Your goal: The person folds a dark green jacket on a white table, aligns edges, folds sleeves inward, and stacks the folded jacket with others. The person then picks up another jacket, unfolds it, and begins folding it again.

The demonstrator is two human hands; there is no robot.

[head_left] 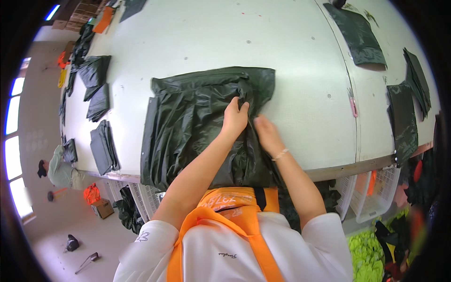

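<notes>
The broad white tabletop [291, 61] is being covered along the middle of its near edge by a wrinkled, glossy dark green garment [188, 113]. Toward the near left corner, a folded dark stack [104, 146] is being supported, and farther along the left edge space is being taken up by crumpled dark bundles [97, 89]. A long seam [348, 70] on the right is being touched by a small pink tool [354, 108]. Near the right edge, dark folded pieces [403, 113] are being held up, while another dark panel [359, 37] is being carried farther from the near edge.
</notes>
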